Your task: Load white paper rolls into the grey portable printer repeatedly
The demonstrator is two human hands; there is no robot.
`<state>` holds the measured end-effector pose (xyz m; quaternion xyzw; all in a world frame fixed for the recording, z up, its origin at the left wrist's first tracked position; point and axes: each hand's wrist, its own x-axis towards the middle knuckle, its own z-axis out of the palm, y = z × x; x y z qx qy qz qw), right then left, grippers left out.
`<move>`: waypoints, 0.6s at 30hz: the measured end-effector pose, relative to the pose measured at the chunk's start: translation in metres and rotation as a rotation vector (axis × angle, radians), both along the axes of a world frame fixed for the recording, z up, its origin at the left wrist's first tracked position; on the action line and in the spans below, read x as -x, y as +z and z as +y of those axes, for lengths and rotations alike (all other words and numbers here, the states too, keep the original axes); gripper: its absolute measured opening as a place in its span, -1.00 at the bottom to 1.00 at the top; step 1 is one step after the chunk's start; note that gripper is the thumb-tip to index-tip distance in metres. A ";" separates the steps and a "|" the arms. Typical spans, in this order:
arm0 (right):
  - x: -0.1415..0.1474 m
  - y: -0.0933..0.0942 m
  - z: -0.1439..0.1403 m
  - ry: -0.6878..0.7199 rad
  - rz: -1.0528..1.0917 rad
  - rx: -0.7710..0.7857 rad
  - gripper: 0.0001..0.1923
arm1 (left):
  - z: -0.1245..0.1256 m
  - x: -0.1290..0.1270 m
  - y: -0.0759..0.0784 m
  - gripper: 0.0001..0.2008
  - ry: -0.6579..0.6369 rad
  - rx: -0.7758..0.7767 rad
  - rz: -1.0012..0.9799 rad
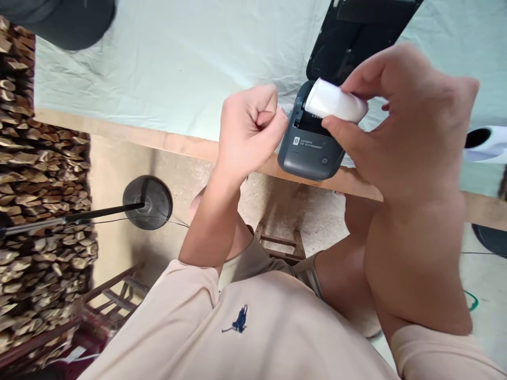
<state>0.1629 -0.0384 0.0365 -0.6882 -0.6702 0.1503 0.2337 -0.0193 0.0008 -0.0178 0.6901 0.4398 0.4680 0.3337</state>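
A stack of split firewood point(43, 211) is seen along the left edge of the view, beside a sandy floor. A black rod with a round black base point(148, 203) is laid out in front of it, and wooden frames point(119, 295) are seen lower down, near the person's beige shirt point(245, 327), which is marked with a small dark blue logo.

The table point(158, 138) is covered with a pale green cloth point(178, 58), and its bare wooden front edge is left showing below the cloth. A dark rounded object point(63, 21) is seen at the table's far left corner.

The left hand point(249, 129) is clenched into a fist at the table's front edge, just beside the left side of a small grey label printer point(309, 150). Whether anything is pinched inside the fist cannot be told. The printer is set at the front edge of the table, its black lid point(356, 31) is raised open toward the far side, and a power button is seen on its front face.

A white paper roll point(335, 101) is grasped by the right hand point(412, 116) between the thumb below and the fingers above, and it is held tilted at the open compartment of the printer, touching its rim.

Another white roll with a dark core point(485, 142) is seen lying at the table's right edge, well apart from the printer.
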 end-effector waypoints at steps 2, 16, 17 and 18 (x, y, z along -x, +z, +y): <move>0.003 0.002 0.002 0.002 -0.062 0.078 -0.75 | 0.000 0.001 0.002 -0.46 0.020 0.015 0.023; -0.007 -0.033 -0.017 0.287 0.004 -0.358 -0.90 | -0.003 0.003 0.016 -0.42 -0.214 0.359 0.253; -0.008 -0.036 -0.019 0.321 0.039 -0.376 -0.89 | -0.004 0.003 0.017 -0.43 -0.241 0.372 0.264; -0.009 -0.038 -0.020 0.334 0.088 -0.392 -0.86 | -0.005 0.003 0.017 -0.44 -0.251 0.369 0.261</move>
